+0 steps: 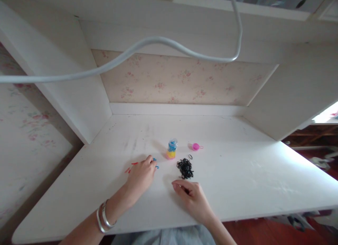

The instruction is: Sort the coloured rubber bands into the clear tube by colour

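Note:
My left hand is palm down on the white table, its fingers curled onto small blue rubber bands that stick out at the fingertips. Short red rubber bands lie beside it on the left, partly hidden by the hand. Thumb and fingers of my right hand are pinched together just below a pile of black rubber bands; whatever they hold cannot be made out. Behind the pile stands a small clear jar with blue and yellow contents and a pink bottom. One black band lies apart.
A pink cap with a loop lies right of the jar. The white table is bounded by a back ledge and side panels. A white cable hangs across the upper view, below a shelf.

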### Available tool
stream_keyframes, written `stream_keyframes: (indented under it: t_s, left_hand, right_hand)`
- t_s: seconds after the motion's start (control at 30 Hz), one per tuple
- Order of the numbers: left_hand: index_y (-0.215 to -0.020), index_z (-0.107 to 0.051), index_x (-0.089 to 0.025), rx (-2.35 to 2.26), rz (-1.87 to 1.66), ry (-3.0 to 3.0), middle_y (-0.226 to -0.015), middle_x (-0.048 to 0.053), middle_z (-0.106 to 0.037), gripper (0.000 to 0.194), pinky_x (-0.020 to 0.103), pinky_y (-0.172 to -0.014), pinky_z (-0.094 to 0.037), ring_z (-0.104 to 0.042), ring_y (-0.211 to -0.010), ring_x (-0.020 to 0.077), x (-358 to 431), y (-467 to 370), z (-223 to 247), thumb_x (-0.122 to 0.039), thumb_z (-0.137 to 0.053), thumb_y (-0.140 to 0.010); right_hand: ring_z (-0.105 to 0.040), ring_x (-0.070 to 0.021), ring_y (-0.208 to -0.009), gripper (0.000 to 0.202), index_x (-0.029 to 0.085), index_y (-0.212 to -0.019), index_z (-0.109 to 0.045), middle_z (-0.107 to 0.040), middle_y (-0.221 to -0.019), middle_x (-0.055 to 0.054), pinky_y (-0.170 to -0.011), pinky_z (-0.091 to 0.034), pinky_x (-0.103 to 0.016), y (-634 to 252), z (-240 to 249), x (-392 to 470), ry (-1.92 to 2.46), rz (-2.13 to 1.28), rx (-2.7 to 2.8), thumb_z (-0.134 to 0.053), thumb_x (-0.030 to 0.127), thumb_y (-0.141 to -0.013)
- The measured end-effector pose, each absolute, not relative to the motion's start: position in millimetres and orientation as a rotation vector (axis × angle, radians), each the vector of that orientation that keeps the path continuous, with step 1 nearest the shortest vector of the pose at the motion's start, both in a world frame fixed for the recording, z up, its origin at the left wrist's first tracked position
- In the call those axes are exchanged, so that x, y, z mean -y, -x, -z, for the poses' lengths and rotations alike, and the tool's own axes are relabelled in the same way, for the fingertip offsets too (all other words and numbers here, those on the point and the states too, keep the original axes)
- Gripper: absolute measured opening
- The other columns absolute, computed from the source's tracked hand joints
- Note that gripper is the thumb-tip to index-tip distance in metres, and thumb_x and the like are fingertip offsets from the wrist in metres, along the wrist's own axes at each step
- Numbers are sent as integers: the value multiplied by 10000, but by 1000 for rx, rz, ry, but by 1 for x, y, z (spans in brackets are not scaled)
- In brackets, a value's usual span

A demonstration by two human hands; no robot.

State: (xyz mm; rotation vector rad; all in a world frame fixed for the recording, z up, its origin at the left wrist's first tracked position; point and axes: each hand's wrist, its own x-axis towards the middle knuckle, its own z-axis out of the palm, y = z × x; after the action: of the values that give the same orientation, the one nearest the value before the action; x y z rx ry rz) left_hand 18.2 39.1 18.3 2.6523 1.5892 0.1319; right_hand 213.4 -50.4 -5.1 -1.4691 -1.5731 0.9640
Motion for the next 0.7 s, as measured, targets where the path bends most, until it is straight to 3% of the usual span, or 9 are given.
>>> stream_keyframes:
  t_s: [0.37, 0.7]
  left_hand:
    - [-878, -613, -199, -1539, -187, -2652, -937, 48, -598, 275, 252, -595, -439, -635, -690, 146, -48, -24, -22, -233, -347, -943]
    - [-886, -649, -190, -1355, -805, -2453, -928, 34, -621, 216, 257, -769, -461, -607, -844, 146, -72, -42, -98, -307, -468, -898]
  right_hand:
    - [-395, -120, -551, 341, 174, -857, -711, -510, -617, 2, -505, -271, -232, -218, 4, 55, 1421, -937, 1568, -462, 398, -919]
    - [-395, -114, -537, 339, 170, -881, -717, -522, -613, 1, -504, -276, -237, -219, 6, 54, 1403, -935, 1558, -465, 393, -919]
